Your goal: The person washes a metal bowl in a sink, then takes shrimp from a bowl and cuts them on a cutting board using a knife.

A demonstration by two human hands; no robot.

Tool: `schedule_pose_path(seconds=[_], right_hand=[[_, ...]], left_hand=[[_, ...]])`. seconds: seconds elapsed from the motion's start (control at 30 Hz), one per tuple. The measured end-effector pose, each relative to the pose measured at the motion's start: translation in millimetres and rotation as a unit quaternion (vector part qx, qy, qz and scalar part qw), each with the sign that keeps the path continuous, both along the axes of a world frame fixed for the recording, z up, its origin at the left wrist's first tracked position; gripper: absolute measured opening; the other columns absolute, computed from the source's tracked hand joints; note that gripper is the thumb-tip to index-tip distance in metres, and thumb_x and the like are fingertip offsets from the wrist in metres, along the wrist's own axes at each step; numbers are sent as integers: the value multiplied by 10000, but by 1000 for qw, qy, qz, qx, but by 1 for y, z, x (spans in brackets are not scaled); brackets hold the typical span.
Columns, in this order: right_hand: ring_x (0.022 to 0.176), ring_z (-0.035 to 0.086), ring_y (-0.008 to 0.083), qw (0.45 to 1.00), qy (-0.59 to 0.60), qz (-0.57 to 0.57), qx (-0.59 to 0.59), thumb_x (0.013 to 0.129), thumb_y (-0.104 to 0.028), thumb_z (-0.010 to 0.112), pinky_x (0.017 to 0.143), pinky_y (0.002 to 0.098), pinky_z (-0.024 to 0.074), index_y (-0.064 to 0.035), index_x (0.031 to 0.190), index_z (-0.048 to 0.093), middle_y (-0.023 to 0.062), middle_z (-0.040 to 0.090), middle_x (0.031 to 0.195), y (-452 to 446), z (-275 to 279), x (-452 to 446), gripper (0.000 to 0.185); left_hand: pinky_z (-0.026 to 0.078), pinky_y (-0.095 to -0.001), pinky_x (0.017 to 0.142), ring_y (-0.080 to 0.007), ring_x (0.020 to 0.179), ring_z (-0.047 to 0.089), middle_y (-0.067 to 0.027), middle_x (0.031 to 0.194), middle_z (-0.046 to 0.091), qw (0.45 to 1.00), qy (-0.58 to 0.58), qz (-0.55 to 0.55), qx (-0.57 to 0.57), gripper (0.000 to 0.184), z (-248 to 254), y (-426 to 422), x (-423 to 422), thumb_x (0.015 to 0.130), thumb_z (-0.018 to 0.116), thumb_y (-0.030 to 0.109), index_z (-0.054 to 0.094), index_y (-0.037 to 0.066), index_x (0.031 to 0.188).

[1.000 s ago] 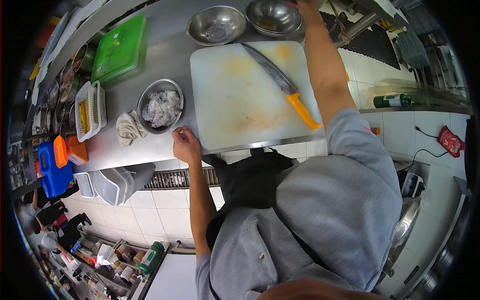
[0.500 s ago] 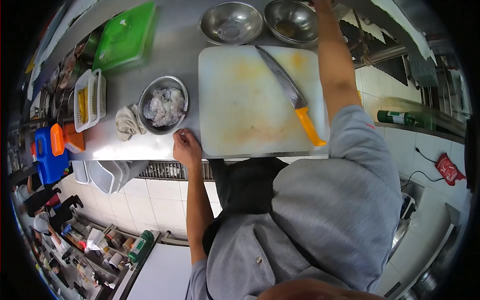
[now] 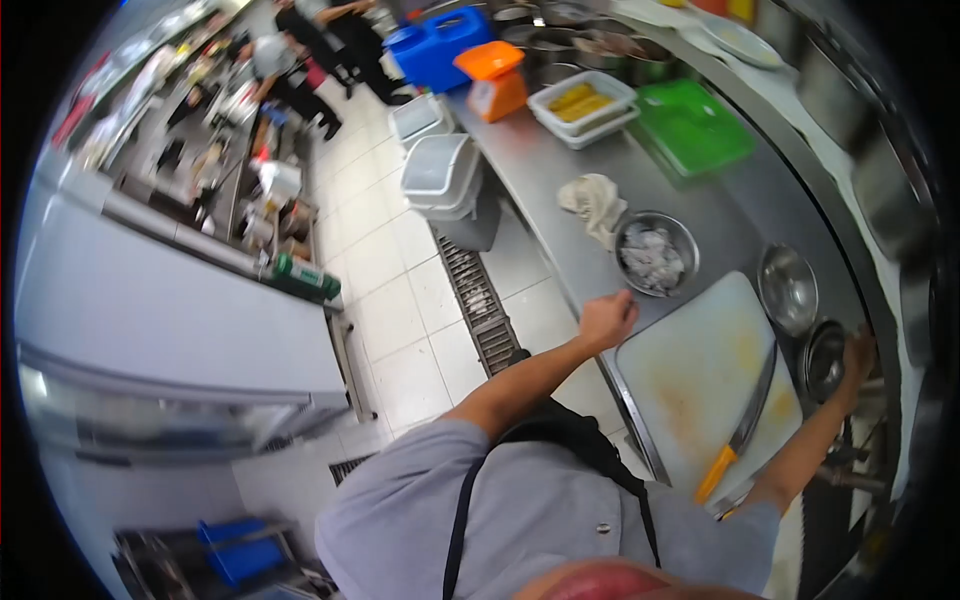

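Note:
My left hand [image 3: 609, 320] rests in a loose fist at the counter's front edge, beside the cutting board's corner and just below a steel bowl [image 3: 690, 236] of pale, wet raw pieces [image 3: 652, 262]. Nothing shows in its curled fingers. My right arm reaches across to the far side, where my right hand [image 3: 858, 356] is beside a second, darker steel bowl [image 3: 825, 362]; blur hides its fingers. On the white cutting board [image 3: 690, 350] lies a knife with an orange handle [image 3: 716, 472]. Another steel bowl [image 3: 789, 290] stands past the board.
A crumpled cloth [image 3: 594, 206] lies beside the bowl of raw pieces. Farther along are a green lid [image 3: 694, 127], a white basket [image 3: 583, 108] with yellow contents, an orange scale [image 3: 492, 80] and a blue jug [image 3: 440, 45]. Other people stand in the background.
The head view has swung left, bringing the aisle and fridge into sight. My left hand stays at the counter edge by the board; my right hand is still at the far bowl.

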State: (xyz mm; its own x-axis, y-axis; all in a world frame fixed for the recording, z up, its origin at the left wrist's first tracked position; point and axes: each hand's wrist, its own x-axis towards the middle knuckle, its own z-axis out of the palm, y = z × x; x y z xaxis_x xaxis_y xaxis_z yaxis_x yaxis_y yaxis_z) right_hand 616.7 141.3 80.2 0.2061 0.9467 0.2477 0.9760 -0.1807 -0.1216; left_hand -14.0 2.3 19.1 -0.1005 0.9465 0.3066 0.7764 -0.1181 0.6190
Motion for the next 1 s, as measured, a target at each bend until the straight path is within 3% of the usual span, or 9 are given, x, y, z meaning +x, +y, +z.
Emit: schedule_pose_path(seconds=[0.17, 0.27, 0.33, 0.47, 0.53, 0.6, 0.77, 0.9, 1.0], right_hand=[[1267, 556, 398, 983, 97, 147, -41, 925, -125, 626, 1058, 426, 439, 23, 1303, 589, 231, 599, 1335, -36, 88, -195, 408], [1058, 648, 374, 957, 87, 277, -9, 892, -108, 681, 905, 433, 509, -33, 1302, 601, 205, 639, 1219, -61, 83, -282, 425], [1100, 615, 373, 933, 165, 301, -106, 858, -86, 692, 935, 444, 487, -44, 1322, 585, 210, 630, 1178, -92, 93, -345, 477], [921, 657, 326, 871, 258, 371, -192, 851, -89, 704, 803, 416, 532, -42, 1291, 617, 194, 675, 1074, -136, 72, -427, 451], [882, 664, 322, 859, 256, 395, -202, 861, -121, 707, 800, 413, 539, -37, 1284, 626, 195, 690, 1048, -155, 43, -456, 439], [906, 674, 328, 837, 259, 405, -261, 868, -178, 711, 827, 416, 541, -27, 1282, 626, 203, 697, 1039, -174, 23, -501, 449], [982, 680, 380, 723, 231, 473, -448, 846, -282, 735, 872, 439, 534, -14, 1276, 623, 228, 701, 1033, -192, -5, -588, 518], [1108, 616, 432, 820, 175, 495, -228, 857, -226, 696, 961, 489, 494, -8, 1181, 663, 256, 658, 1152, -113, -7, -643, 391], [1061, 617, 461, 901, 91, 410, -110, 896, -193, 658, 904, 533, 509, -8, 1255, 571, 250, 578, 1258, -29, 14, -689, 413]], left_hand=[[525, -489, 641, -388, 743, 675, -150, 778, 685, 997, -52, -50, -24, 253, 0, -2, 5, 892, 673, 309, 601, 90, 996], [522, -453, 670, -364, 780, 681, -142, 805, 699, 988, -101, -99, -64, 291, -3, -6, -13, 911, 675, 325, 616, 77, 1051], [514, -416, 663, -295, 732, 687, -136, 767, 683, 931, -333, -103, -108, 302, -25, -5, -31, 928, 670, 318, 631, 91, 1122], [469, -311, 604, -140, 671, 595, -11, 769, 634, 921, -349, -103, -138, 279, -24, -72, -134, 989, 628, 326, 638, 114, 1169], [500, -307, 678, -146, 794, 646, -39, 928, 680, 642, -674, -49, -361, 394, -72, -91, -212, 1023, 559, 403, 560, 190, 1355], [535, -335, 768, -173, 970, 673, -85, 1137, 672, 541, -814, -49, -205, 554, -33, -120, -259, 1045, 490, 461, 358, 242, 1537], [552, -445, 858, -240, 1065, 664, -149, 1284, 615, 561, -794, -181, -147, 701, 14, -118, -324, 1043, 484, 496, 127, 311, 1617], [567, -469, 876, -279, 1089, 652, -150, 1288, 622, 736, -531, -45, -417, 668, -56, -115, -339, 1026, 518, 498, 276, 254, 1599], [426, -431, 1060, -275, 1251, 560, -141, 1421, 557, 775, -145, -285, -545, 569, -177, -155, -329, 1038, 467, 407, 374, 203, 1561]])
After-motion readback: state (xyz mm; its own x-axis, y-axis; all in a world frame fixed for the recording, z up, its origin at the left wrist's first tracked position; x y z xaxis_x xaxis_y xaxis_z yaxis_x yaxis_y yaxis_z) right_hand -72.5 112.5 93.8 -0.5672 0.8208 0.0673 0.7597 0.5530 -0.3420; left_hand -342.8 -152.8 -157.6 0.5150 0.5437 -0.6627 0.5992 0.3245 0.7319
